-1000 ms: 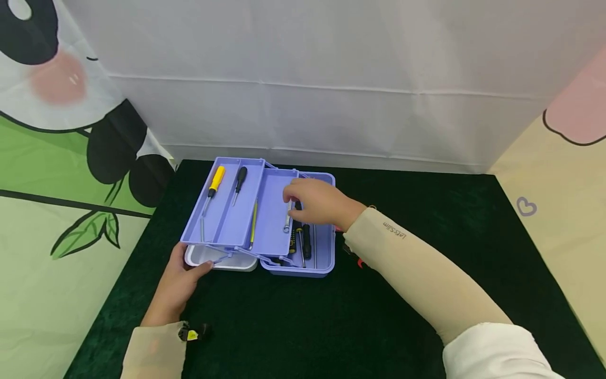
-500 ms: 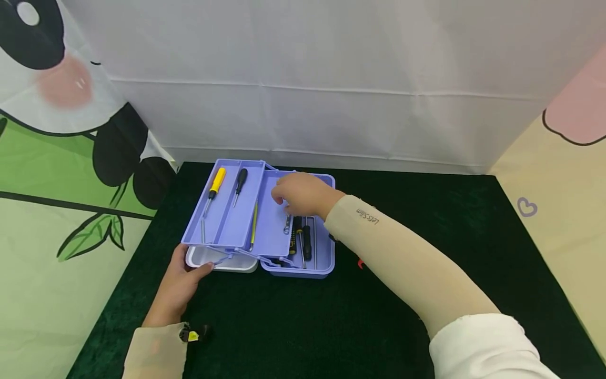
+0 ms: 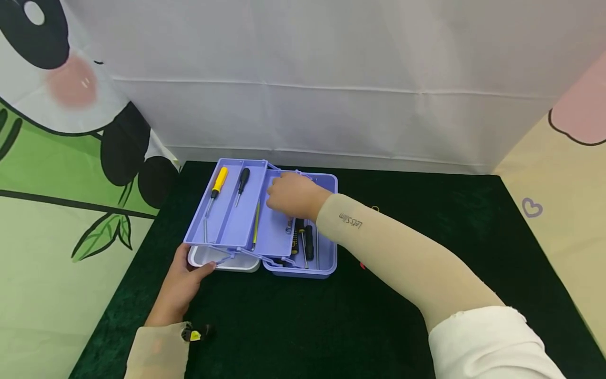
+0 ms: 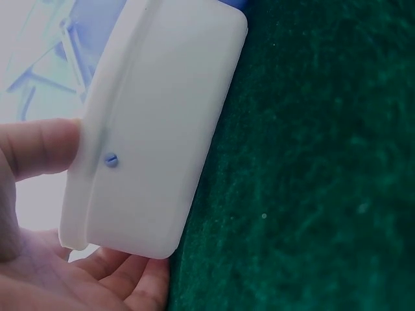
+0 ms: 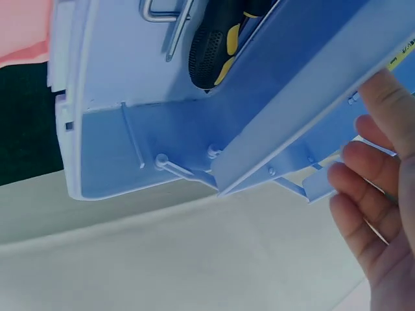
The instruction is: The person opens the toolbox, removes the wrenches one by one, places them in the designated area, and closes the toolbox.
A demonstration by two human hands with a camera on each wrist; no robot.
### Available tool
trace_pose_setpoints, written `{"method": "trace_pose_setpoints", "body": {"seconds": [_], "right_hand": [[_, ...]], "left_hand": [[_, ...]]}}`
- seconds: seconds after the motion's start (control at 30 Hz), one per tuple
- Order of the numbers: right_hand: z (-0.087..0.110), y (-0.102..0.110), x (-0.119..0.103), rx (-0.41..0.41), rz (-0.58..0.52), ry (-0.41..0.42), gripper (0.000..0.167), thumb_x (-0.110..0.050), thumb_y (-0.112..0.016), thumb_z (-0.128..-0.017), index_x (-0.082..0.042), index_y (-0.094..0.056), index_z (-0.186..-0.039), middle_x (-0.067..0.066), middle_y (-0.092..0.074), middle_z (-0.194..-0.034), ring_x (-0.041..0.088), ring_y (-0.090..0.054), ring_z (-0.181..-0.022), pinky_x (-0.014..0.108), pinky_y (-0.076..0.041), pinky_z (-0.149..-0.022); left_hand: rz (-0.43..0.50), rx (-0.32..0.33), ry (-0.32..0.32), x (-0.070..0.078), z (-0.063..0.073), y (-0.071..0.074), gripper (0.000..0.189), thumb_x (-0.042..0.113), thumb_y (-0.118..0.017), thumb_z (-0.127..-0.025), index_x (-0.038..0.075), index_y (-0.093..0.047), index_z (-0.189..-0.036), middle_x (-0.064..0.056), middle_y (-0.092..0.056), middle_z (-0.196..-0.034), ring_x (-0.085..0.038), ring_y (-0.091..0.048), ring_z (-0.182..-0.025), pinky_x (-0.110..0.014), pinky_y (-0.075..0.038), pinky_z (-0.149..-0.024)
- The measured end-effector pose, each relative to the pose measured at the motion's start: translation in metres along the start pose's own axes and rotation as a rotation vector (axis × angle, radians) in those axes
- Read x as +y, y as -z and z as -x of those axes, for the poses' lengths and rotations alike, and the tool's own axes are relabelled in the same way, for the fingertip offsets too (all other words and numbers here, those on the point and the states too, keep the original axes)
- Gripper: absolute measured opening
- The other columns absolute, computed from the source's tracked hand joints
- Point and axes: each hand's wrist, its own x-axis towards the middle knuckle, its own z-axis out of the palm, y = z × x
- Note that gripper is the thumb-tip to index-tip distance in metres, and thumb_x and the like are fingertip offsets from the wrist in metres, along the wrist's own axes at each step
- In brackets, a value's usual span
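An opened purple toolbox with stepped trays stands on the table. My left hand grips its white lid, thumb on the rim and fingers curled underneath. My right hand is over the middle tray, and in the right wrist view its loosely curled fingers show nothing held, the thumb at the tray's rim. A small wrench and a thin yellow tool lie in that tray. The upper tray carries a yellow-handled screwdriver and a black-handled one.
The toolbox's deep base holds a black-and-yellow-handled tool, a black-handled screwdriver and a bent metal hex key. A small red item lies on the dark green cloth beside my right forearm.
My right hand has moved left from the tray's right edge, near the wrench, to above the middle tray. The left hand keeps its hold on the lid.
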Motion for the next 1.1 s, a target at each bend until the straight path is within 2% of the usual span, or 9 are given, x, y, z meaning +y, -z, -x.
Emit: {"method": "trace_pose_setpoints", "body": {"seconds": [0.17, 0.4, 0.57, 0.73, 0.9, 1.1], "right_hand": [[-0.003, 0.001, 0.001, -0.010, -0.008, 0.037, 0.037, -0.027, -0.083, -0.088, -0.019, -0.075, -0.123, -0.001, -0.072, -0.116, 0.019, -0.064, -0.105, 0.037, -0.049, -0.104], [-0.005, 0.004, 0.000, -0.037, -0.027, 0.044, 0.040, -0.030, -0.086, -0.084, -0.018, -0.076, -0.121, -0.001, -0.073, -0.114, 0.019, -0.064, -0.102, 0.035, -0.051, -0.099], [-0.004, 0.005, -0.003, -0.018, -0.079, 0.026, 0.022, -0.014, -0.078, -0.091, -0.017, -0.077, -0.112, 0.000, -0.073, -0.108, 0.017, -0.064, -0.093, 0.032, -0.052, -0.095], [-0.009, 0.004, -0.003, -0.061, -0.234, -0.033, 0.009, -0.012, -0.068, -0.097, -0.017, -0.076, -0.097, -0.002, -0.070, -0.094, 0.016, -0.059, -0.083, 0.030, -0.052, -0.084], [-0.014, 0.002, -0.002, -0.116, -0.368, -0.052, 0.017, -0.013, -0.066, -0.100, -0.018, -0.073, -0.085, -0.004, -0.067, -0.087, 0.016, -0.057, -0.082, 0.029, -0.049, -0.078], [-0.017, -0.006, 0.002, -0.152, -0.503, -0.076, 0.020, -0.016, -0.063, -0.102, -0.018, -0.070, -0.084, -0.003, -0.065, -0.086, 0.015, -0.058, -0.083, 0.027, -0.047, -0.076]], "left_hand": [[-0.001, 0.001, -0.003, 0.000, 0.000, -0.001, 0.088, 0.012, -0.061, -0.104, 0.020, 0.001, -0.166, -0.020, -0.021, -0.163, -0.042, -0.036, -0.137, -0.065, -0.027, -0.116], [-0.002, -0.001, -0.008, -0.002, 0.001, -0.001, 0.087, 0.014, -0.063, -0.103, 0.020, -0.003, -0.166, -0.018, -0.023, -0.162, -0.041, -0.038, -0.135, -0.064, -0.028, -0.116], [0.002, -0.003, -0.004, -0.005, -0.001, -0.002, 0.089, 0.013, -0.064, -0.103, 0.021, -0.002, -0.166, -0.018, -0.023, -0.162, -0.042, -0.038, -0.135, -0.064, -0.029, -0.116], [-0.012, 0.003, -0.004, -0.004, -0.001, 0.001, 0.089, 0.014, -0.064, -0.103, 0.022, -0.002, -0.166, -0.018, -0.021, -0.163, -0.042, -0.037, -0.136, -0.065, -0.028, -0.116], [-0.018, 0.023, -0.004, -0.005, 0.001, -0.001, 0.088, 0.012, -0.063, -0.103, 0.021, -0.003, -0.166, -0.018, -0.022, -0.163, -0.040, -0.039, -0.134, -0.062, -0.029, -0.116], [-0.010, 0.030, -0.010, -0.006, 0.003, -0.002, 0.089, 0.009, -0.063, -0.103, 0.021, -0.003, -0.166, -0.018, -0.022, -0.163, -0.041, -0.038, -0.135, -0.063, -0.028, -0.117]]}}
